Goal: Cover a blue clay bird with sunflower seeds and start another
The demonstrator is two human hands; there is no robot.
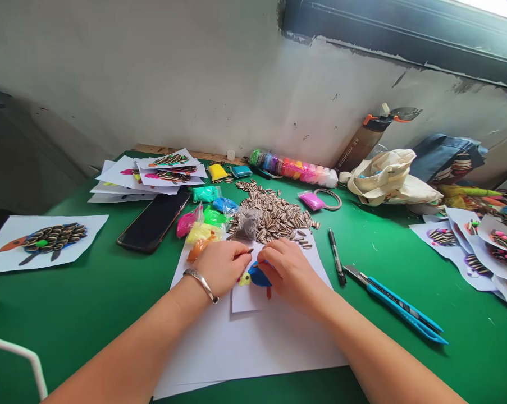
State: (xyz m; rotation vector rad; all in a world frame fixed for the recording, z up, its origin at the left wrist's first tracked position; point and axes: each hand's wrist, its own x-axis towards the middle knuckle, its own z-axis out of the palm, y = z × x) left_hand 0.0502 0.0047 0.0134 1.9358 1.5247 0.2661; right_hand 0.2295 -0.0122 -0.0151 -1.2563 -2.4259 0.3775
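Note:
A small white card (247, 303) lies on larger white sheets (253, 350) in front of me. On the card is a bird-like clay figure with a yellow head (245, 279), a blue body (260, 275) and a reddish-brown leg (269, 293). My left hand (222, 264), with a silver bangle at the wrist, is closed at the card's upper left. A small dark sunflower seed (249, 251) shows between its thumb and finger. My right hand (293, 275) is bent over the blue body, fingers closed together at its edge. Whatever they pinch is hidden.
A sunflower seed pile (274, 216) and clay bags (205, 232) sit beyond my hands. Left are a phone (154, 220), stacked cards (152, 174) and a finished seed picture (53, 242). Right are a pen (336, 257), a blue utility knife (398, 306) and a cloth bag (388, 177).

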